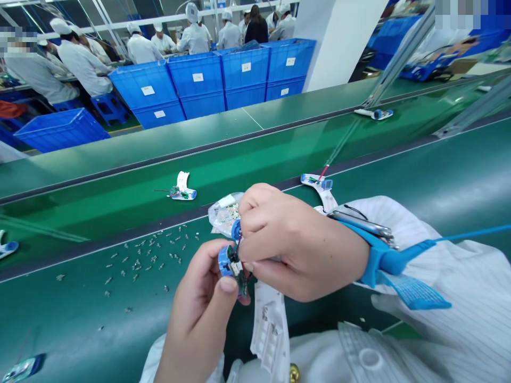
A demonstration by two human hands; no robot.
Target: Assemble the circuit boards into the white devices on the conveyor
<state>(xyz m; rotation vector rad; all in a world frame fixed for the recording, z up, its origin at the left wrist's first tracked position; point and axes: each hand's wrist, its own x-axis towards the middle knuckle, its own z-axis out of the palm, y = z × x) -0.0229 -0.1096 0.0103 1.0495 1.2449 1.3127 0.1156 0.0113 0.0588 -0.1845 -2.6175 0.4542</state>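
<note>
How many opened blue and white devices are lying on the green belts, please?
5 devices: one at far right, one mid-belt, one just beyond the right hand, one cut off at the left edge, one cut off bottom left. The hands may hide others.

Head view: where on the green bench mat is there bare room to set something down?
Bare green mat lies below the scattered metal parts, left of the left hand. Another patch lies right of the blue-and-white part, above the right sleeve. It is crowded around the right hand, the clear plastic bag and the white tray.
</note>
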